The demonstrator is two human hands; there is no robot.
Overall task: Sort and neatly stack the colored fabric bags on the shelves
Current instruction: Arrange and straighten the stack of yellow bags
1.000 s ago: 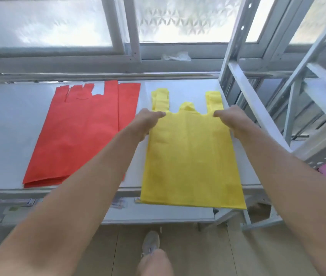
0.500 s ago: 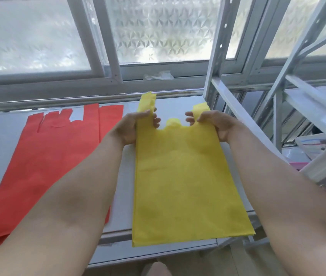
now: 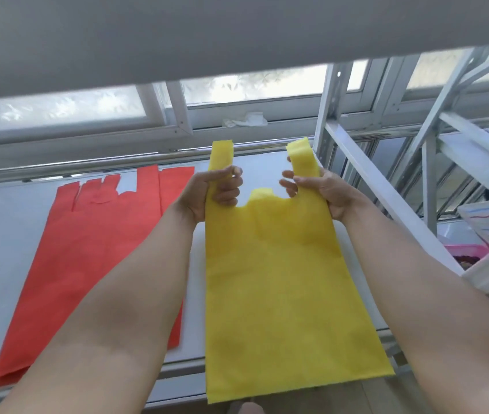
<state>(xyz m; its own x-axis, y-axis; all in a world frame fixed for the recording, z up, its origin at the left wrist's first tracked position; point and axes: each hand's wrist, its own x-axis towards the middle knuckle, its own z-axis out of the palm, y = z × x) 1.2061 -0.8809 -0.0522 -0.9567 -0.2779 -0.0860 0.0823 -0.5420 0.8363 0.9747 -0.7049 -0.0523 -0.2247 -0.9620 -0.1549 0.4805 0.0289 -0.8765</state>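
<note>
A yellow fabric bag (image 3: 282,282) hangs lifted off the white shelf (image 3: 4,234), its bottom edge past the shelf's front. My left hand (image 3: 210,192) grips its left handle strap and my right hand (image 3: 317,189) grips its right handle strap, both at the top of the bag. A stack of red fabric bags (image 3: 87,249) lies flat on the shelf to the left, partly hidden by my left forearm.
The underside of an upper shelf (image 3: 177,34) spans the top of the view, close above my hands. A grey metal shelf upright and diagonal brace (image 3: 365,171) stand right of the bag. Frosted windows run behind, with a crumpled white scrap (image 3: 246,119) on the sill.
Both hands went from resting on the yellow bag to gripping its handles and lifting it off the shelf. The view tilted up, bringing the upper shelf into sight.
</note>
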